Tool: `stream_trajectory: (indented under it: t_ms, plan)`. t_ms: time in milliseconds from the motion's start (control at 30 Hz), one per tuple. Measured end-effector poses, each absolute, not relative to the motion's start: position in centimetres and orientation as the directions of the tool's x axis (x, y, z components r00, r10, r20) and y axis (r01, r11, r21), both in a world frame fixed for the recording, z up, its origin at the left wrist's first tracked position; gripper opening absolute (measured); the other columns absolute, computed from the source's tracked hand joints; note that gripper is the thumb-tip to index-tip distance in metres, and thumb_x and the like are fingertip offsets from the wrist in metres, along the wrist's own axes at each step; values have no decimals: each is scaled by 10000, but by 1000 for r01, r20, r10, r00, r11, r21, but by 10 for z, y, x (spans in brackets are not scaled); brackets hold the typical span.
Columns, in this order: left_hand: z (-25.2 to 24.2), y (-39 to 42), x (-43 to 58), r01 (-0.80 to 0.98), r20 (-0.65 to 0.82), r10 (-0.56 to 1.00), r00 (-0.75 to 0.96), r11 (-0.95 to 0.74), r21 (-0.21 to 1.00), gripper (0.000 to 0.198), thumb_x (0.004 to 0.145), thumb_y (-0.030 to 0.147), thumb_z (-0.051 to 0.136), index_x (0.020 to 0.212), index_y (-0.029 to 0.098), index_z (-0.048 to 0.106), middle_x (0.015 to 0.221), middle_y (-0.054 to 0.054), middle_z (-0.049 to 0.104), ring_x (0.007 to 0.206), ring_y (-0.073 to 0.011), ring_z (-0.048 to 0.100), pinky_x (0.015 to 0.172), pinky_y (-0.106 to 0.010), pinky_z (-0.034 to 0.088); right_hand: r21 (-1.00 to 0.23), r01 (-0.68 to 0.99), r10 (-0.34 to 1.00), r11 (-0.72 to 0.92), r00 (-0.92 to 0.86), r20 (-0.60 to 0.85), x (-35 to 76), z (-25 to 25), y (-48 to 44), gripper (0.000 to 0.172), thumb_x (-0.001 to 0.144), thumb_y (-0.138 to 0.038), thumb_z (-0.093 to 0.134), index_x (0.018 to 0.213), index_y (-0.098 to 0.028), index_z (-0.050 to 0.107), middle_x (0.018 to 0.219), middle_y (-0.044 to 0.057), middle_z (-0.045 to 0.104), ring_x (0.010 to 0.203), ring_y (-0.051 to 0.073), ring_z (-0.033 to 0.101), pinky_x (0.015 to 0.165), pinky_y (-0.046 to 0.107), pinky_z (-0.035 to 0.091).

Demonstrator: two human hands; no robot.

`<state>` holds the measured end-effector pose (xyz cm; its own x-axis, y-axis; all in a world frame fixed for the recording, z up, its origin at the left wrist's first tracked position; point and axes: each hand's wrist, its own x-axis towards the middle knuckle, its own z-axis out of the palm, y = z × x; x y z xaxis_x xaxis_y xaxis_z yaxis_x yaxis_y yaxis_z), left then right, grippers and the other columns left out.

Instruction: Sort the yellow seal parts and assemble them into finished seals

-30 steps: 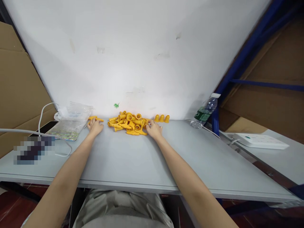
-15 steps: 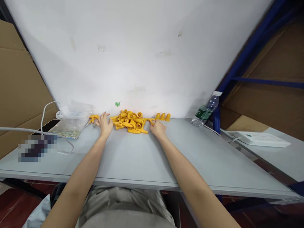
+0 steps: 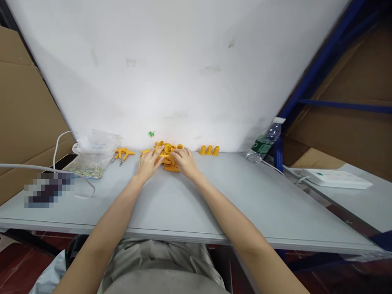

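Yellow corkscrews and their tapered sheaths lie in a pile (image 3: 171,165) near the wall. In front of it, my left hand (image 3: 148,164) and my right hand (image 3: 185,161) face each other closely. A yellow corkscrew (image 3: 164,155) spans the gap, and the fingers of both hands close on its ends; their grip is partly hidden among the yellow pieces. To the left lie two bare corkscrews (image 3: 125,152) with their metal spirals showing. Several yellow sheaths (image 3: 209,150) stand upright in a row to the right.
On the left are a clear plastic bag (image 3: 92,159), a white cable (image 3: 87,185) and a dark phone (image 3: 65,161). A plastic bottle (image 3: 266,141) leans against the blue frame (image 3: 278,157) at right, with a white power strip (image 3: 338,179) beyond. A white wall (image 3: 190,73) backs the table.
My left hand has moved right, away from the bare corkscrews, to the pile. My right hand has come left from beside the sheath row, and the corkscrew at its fingers has moved with it.
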<state>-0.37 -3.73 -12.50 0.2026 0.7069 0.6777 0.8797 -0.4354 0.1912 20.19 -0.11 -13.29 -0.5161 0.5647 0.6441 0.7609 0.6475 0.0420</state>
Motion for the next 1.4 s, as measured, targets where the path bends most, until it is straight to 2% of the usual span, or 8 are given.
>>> stream_trajectory:
  t_ms: [100,233,433,633,733,833,1100,1400]
  plan:
    - [-122,-40,-2,921,571,809,142,-320,224,430,967,415,439,1348,259,562,1178,-111,648,1077,-223,622,961,-320,441,28,751,601,660,-550,581,190,-131,-9,401,978,-127,307,1227,-227,606,1260,102,636,1165,205,545,1074,411,285]
    - [-117,-43,-2,912,525,837,157,-327,249,485,938,376,509,1414,285,483,1255,-101,604,1106,-224,613,934,-308,470,-6,766,637,642,-530,559,189,-129,-12,386,974,-130,337,1258,-197,590,1254,126,653,1166,228,557,1032,418,297]
    - [-117,-42,-6,865,545,821,169,-389,318,524,938,140,339,1444,238,432,1353,-104,556,1198,-199,560,960,-301,466,-58,745,661,664,-549,512,189,-128,-15,366,986,-284,410,1287,-133,553,1191,172,669,1100,263,583,991,416,321]
    - [-113,-46,-4,920,476,876,77,-246,305,490,954,225,376,1438,251,448,1316,-99,591,1083,-232,624,851,-315,503,-53,748,651,661,-538,535,190,-125,-17,336,988,-301,393,1223,-140,571,1110,158,685,1022,259,592,970,407,317]
    - [-112,-48,0,934,449,892,59,-208,290,483,954,267,393,1432,227,450,1313,-105,602,1098,-253,622,848,-329,506,-13,766,630,643,-519,577,191,-121,-17,261,956,-196,402,1118,-163,605,1072,136,691,1017,254,581,969,406,298]
    - [-112,-49,3,939,420,906,46,-182,292,479,949,291,404,1416,204,459,1309,-109,613,1098,-268,626,860,-341,502,13,783,602,621,-488,632,191,-118,-17,299,932,-101,351,1059,-178,610,1095,124,685,1043,243,568,992,407,268]
    - [-111,-49,0,945,408,913,9,-141,294,466,945,263,389,1402,209,461,1320,-118,600,1085,-264,631,855,-336,497,12,767,628,641,-533,567,190,-119,-19,362,992,-306,371,1274,-164,547,1174,158,666,1097,274,565,991,428,284]
    - [-110,-50,6,946,382,924,-11,-114,303,462,958,314,388,1407,220,448,1305,-133,602,1022,-274,655,827,-360,503,53,825,638,563,-475,606,190,-115,-18,280,955,-167,406,1144,-187,612,1164,136,655,1101,262,545,1047,465,235]
